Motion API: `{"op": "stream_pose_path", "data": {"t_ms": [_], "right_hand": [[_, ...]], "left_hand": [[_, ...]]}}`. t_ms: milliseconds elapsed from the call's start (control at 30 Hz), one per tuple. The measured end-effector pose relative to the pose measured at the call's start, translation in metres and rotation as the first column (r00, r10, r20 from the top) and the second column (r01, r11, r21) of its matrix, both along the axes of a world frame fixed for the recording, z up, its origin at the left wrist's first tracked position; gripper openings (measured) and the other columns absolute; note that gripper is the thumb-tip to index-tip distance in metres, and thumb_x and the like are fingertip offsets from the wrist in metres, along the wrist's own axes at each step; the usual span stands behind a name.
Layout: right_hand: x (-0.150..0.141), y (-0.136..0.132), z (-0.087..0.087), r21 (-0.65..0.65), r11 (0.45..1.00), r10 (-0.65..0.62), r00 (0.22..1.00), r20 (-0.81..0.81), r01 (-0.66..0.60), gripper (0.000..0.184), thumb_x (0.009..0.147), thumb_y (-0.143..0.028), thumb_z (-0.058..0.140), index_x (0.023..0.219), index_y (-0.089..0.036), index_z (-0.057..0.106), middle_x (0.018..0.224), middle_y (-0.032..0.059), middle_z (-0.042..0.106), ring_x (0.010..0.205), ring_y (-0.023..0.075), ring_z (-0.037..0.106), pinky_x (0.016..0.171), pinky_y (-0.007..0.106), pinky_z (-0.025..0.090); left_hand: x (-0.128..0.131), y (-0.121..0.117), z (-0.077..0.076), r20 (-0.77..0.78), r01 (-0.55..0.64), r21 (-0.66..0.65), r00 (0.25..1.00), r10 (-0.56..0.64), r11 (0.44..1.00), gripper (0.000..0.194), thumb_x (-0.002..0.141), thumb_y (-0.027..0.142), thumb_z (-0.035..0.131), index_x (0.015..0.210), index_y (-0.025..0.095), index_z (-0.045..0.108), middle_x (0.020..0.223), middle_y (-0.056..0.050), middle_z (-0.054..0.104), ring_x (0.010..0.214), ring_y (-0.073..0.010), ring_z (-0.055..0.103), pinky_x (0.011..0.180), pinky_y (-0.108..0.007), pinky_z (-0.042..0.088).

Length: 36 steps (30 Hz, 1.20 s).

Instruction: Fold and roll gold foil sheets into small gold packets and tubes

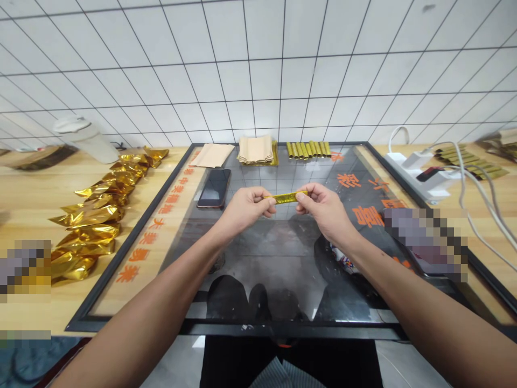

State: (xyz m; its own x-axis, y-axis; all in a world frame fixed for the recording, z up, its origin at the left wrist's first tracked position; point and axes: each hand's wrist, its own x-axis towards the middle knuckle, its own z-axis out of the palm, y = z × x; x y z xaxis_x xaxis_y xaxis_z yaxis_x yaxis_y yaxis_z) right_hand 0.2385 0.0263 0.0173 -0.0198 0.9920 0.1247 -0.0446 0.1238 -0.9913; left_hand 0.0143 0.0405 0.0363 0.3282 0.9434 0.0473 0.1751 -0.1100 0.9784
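Between my two hands a narrow gold foil roll (pixel 286 198) is stretched out sideways above the dark glass panel (pixel 262 248). My left hand (pixel 251 205) pinches its left end between thumb and fingers. Its right end is in the pinch of my right hand (pixel 319 205). Beyond my hands, near the wall, lies a row of similar gold rolls (pixel 308 150). Left of that row sits a stack of tan paper sheets (pixel 256 150) with gold foil showing at its edge. Another pile of tan sheets (pixel 212 154) lies further left.
A black phone (pixel 214 188) lies left of my hands. Crumpled gold foil packets (pixel 95 213) line the left side, with a white cup (pixel 86 139) behind. At right are a white power strip (pixel 418 175) with cables and more gold rolls (pixel 470 161). A tiled wall (pixel 262 81) closes the back.
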Motion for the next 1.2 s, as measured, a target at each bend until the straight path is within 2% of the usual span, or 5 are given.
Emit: {"op": "stream_pose_path", "data": {"t_ms": [300, 433, 700, 1000, 1200], "right_hand": [[-0.0010, -0.0008, 0.0006, -0.019, 0.999, 0.040, 0.997, -0.069, -0.042, 0.040, 0.075, -0.049, 0.093, 0.096, -0.022, 0.072, 0.084, -0.0007, 0.071, 0.072, 0.0137, 0.068, 0.073, 0.032, 0.060], [-0.0016, -0.0014, -0.0001, -0.007, 0.997, 0.074, 0.994, -0.075, -0.075, 0.042, 0.073, -0.045, 0.096, 0.099, -0.022, 0.073, 0.085, -0.0003, 0.073, 0.074, 0.0142, 0.068, 0.075, 0.032, 0.060], [-0.0012, -0.0022, 0.0000, -0.037, 0.997, 0.062, 0.996, -0.059, -0.064, 0.042, 0.075, -0.047, 0.095, 0.101, -0.022, 0.074, 0.086, 0.0003, 0.073, 0.075, 0.0150, 0.070, 0.074, 0.032, 0.060], [-0.0015, -0.0016, -0.0008, -0.083, 0.993, 0.080, 0.995, -0.053, -0.084, 0.042, 0.075, -0.054, 0.093, 0.096, -0.021, 0.076, 0.092, 0.0026, 0.078, 0.077, 0.0147, 0.071, 0.072, 0.029, 0.060], [-0.0016, -0.0032, -0.0003, -0.116, 0.988, 0.100, 0.994, -0.046, -0.105, 0.046, 0.076, -0.062, 0.090, 0.094, -0.022, 0.074, 0.090, 0.0015, 0.076, 0.078, 0.0157, 0.072, 0.070, 0.028, 0.061]], "left_hand": [[0.0013, 0.0014, -0.0032, 0.252, 0.017, -0.301, 0.966, 0.063, 0.953, 0.044, 0.083, 0.051, 0.089, 0.099, 0.016, 0.067, 0.092, -0.008, 0.079, 0.070, -0.0146, 0.076, 0.065, -0.024, 0.057], [0.0023, 0.0024, -0.0042, 0.335, 0.041, -0.353, 0.938, 0.086, 0.935, 0.038, 0.084, 0.041, 0.090, 0.101, 0.015, 0.068, 0.093, -0.009, 0.078, 0.071, -0.0158, 0.077, 0.068, -0.026, 0.060], [0.0045, 0.0021, -0.0056, 0.345, -0.041, -0.259, 0.929, 0.132, 0.965, 0.033, 0.080, 0.018, 0.086, 0.106, 0.013, 0.067, 0.083, -0.005, 0.077, 0.074, -0.0152, 0.077, 0.073, -0.025, 0.060], [0.0078, 0.0017, -0.0052, 0.411, -0.020, -0.117, 0.909, 0.067, 0.993, 0.049, 0.073, 0.021, 0.091, 0.116, 0.015, 0.067, 0.100, -0.004, 0.078, 0.074, -0.0132, 0.076, 0.073, -0.026, 0.059], [0.0091, 0.0016, -0.0048, 0.418, -0.029, -0.070, 0.907, 0.056, 0.997, 0.049, 0.071, 0.021, 0.092, 0.115, 0.016, 0.068, 0.096, -0.003, 0.077, 0.074, -0.0125, 0.074, 0.070, -0.024, 0.057]]}}
